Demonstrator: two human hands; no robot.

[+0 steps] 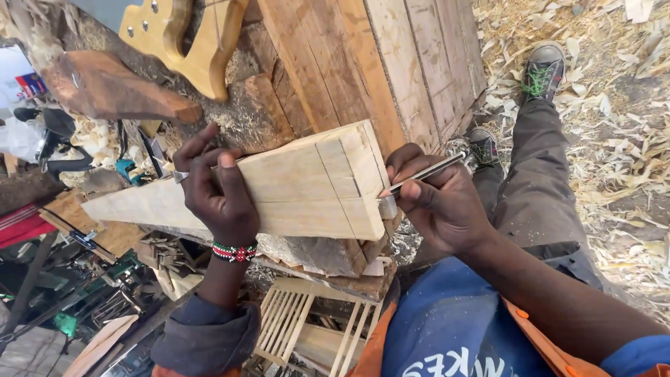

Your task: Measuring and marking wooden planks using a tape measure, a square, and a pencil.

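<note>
Leftward first: left hand pressed flat on top of pale timber block, fingers spread, steadying it on bench — beaded bracelet at wrist. Block lies across rough offcuts, pencil lines squared around near end. Right hand at block's end face, fingers pinched shut on slim metal marking tool, tip touching end grain. Step judged: marking out joint lines. Next stroke calls for block held firm, tip following existing line. Shavings cover floor at right.
</note>
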